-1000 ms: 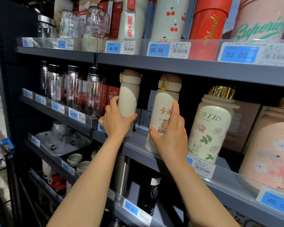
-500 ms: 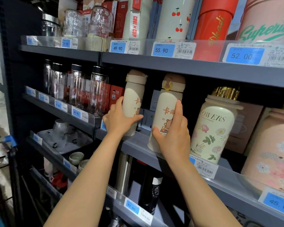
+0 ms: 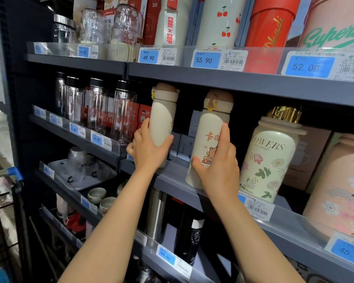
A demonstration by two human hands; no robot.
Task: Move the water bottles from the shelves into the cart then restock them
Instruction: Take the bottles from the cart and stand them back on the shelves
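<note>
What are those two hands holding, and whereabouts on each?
Each grips a cream bottle by its lower body: the left hand holds the left cream bottle, the right hand holds the bear-print cream bottle.

A shop; price labels (image 3: pixel 148 57) along stocked shelves (image 3: pixel 233 82)

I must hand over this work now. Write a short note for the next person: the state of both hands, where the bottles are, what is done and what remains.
Left hand grips a cream bottle with a brown lid, tilted, on the middle shelf.
Right hand grips a second cream bottle with a bear print, also tilted.
Cart handle with blue grip is at the far left.
Done: both bottles gripped.
Left: carry them to the cart, then restock.
</note>
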